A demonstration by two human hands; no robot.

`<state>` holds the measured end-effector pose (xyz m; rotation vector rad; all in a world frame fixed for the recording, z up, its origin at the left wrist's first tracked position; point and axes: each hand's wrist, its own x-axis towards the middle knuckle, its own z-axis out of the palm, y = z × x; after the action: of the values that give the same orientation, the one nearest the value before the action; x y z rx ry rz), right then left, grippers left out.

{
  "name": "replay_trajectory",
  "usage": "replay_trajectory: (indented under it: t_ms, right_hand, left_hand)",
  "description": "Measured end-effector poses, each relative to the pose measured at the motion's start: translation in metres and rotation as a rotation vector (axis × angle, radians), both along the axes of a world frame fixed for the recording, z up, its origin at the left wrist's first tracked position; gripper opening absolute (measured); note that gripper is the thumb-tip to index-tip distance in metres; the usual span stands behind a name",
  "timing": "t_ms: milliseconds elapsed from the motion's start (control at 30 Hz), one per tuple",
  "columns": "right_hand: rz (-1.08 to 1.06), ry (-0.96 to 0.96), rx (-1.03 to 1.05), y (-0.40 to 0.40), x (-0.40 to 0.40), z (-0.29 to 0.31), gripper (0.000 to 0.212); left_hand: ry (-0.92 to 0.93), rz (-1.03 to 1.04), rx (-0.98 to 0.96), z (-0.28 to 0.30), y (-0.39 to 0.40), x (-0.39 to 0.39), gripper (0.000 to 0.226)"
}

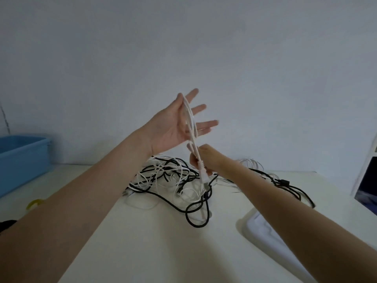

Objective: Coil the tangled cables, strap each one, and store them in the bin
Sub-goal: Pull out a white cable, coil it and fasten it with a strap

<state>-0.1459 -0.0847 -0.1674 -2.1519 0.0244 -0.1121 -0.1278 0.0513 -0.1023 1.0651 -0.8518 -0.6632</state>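
Head view: our left hand (173,127) is spread flat, white cable (190,123) loops draped over it; our right hand (201,159) pinches that cable near its plug. Tangled cables (169,176) lie on the worktop (142,242), blue bin (22,158) far left. We read no writing.

Below my fingers (201,108) the cables (173,176) lie heaped on the table (142,242); the bin (22,156) sits far left.
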Motion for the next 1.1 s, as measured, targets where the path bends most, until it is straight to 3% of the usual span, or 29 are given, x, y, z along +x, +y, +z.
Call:
replay_trajectory:
  t_ms: [167, 300, 433, 533, 633, 733, 800, 833, 933, 1100]
  right_hand:
    - [0.083, -0.044, -0.287, -0.004, -0.011, 0.015, 0.043]
    - [0.098, -0.177, -0.692, -0.011, -0.017, 0.045, 0.032]
    - [-0.173, -0.349, -0.949, -0.035, -0.017, 0.081, 0.037]
    - [-0.410, -0.432, -0.977, -0.057, -0.018, 0.097, 0.036]
    - [-0.511, -0.426, -0.766, -0.064, -0.014, 0.103, 0.035]
    - [-0.456, -0.555, -0.071, -0.056, -0.005, 0.112, 0.025]
    - [-0.383, -0.688, 0.202, -0.046, -0.001, 0.123, 0.024]
    - [-0.363, -0.755, 0.188, -0.042, 0.000, 0.130, 0.024]
    - [-0.347, -0.959, -0.124, -0.028, 0.002, 0.155, 0.026]
    - [-0.249, -1.322, -0.310, -0.014, 0.007, 0.193, 0.034]
  left_hand:
    - [-0.258, 0.475, 0.217, -0.011, 0.004, 0.027, 0.046]
    - [-0.821, 0.685, 0.577, -0.023, 0.002, 0.038, 0.047]
    - [-1.067, 0.704, 0.822, -0.033, -0.001, 0.039, 0.046]
    - [-1.163, 0.759, 0.887, -0.039, 0.012, 0.045, 0.045]
    - [-1.206, 0.763, 0.878, -0.040, 0.018, 0.046, 0.044]
    - [-1.126, 0.700, 0.795, -0.039, 0.008, 0.036, 0.047]
    - [-1.005, 0.611, 0.728, -0.040, 0.003, 0.035, 0.049]
    - [-0.947, 0.571, 0.701, -0.041, 0.001, 0.036, 0.048]
    - [-0.794, 0.531, 0.586, -0.037, -0.001, 0.041, 0.047]
    - [-0.800, 0.765, 0.293, -0.012, 0.002, 0.048, 0.047]
